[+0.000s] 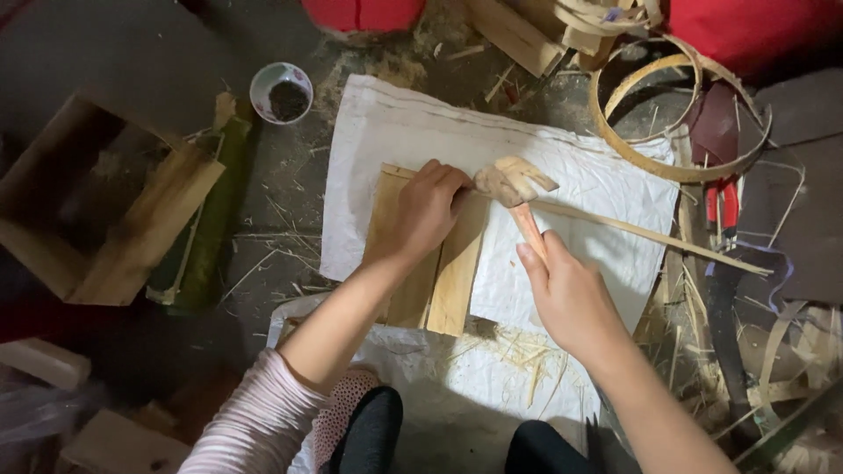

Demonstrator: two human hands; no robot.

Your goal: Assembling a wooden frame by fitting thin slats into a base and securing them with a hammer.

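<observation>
My left hand (428, 209) presses down on the top of a few flat bamboo slats (448, 281) that lie side by side on a white woven sack (606, 189). My right hand (566, 294) grips the reddish handle of a wooden mallet (516, 183). The mallet's head sits right beside my left fingertips, at the upper end of the slats. A long thin bamboo strip (650, 235) runs from under the mallet out to the right, across the sack.
Bamboo hoops (676, 167) and red-handled shears (724, 204) lie at the right among loose strips. A small cup (281, 92) with dark contents stands at upper left. Near it are a green bamboo section (206, 237) and a wooden box (97, 202). Shavings litter the floor.
</observation>
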